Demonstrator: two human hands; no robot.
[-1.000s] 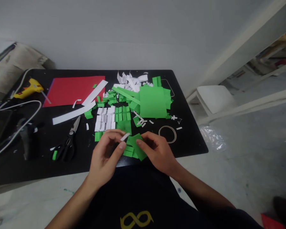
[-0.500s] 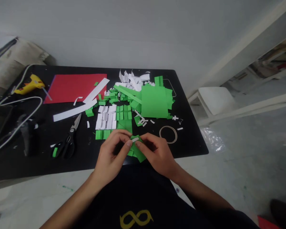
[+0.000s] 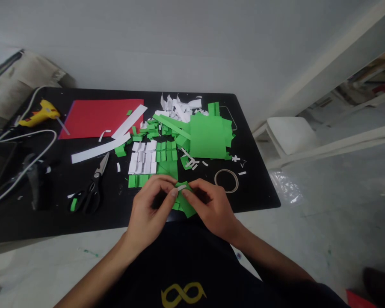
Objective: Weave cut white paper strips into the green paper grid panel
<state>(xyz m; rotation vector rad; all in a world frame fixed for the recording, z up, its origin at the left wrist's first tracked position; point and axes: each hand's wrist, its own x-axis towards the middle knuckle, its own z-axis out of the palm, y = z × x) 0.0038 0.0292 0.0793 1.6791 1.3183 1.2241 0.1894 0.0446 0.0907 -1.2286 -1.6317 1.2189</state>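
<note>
Left hand (image 3: 149, 209): at the near edge of the black bench (image 3: 115, 214); fingers pinching one end of a small white paper strip (image 3: 181, 187).
Right hand (image 3: 211, 207): fingers pressed together on a small folded green paper piece (image 3: 186, 204); fingertip touching the strip's other end.
Strip position: lying across the top of the green piece, between the two hands, just above the bench edge.
Strip look: short, narrow, flat; whether it is stuck down cannot be told.
Done (judged): rows of small white folded paper pieces (image 3: 143, 160) and small green folded paper pieces (image 3: 165, 152) lie side by side just beyond the hands.
Left (judged): long white paper strips (image 3: 99, 148) and a large green paper sheet (image 3: 208, 137) uncut farther back.
Tools: grey-bladed scissors (image 3: 93, 186) to the left; tape ring (image 3: 226, 179) to the right; yellow glue gun (image 3: 40, 114) far left.
</note>
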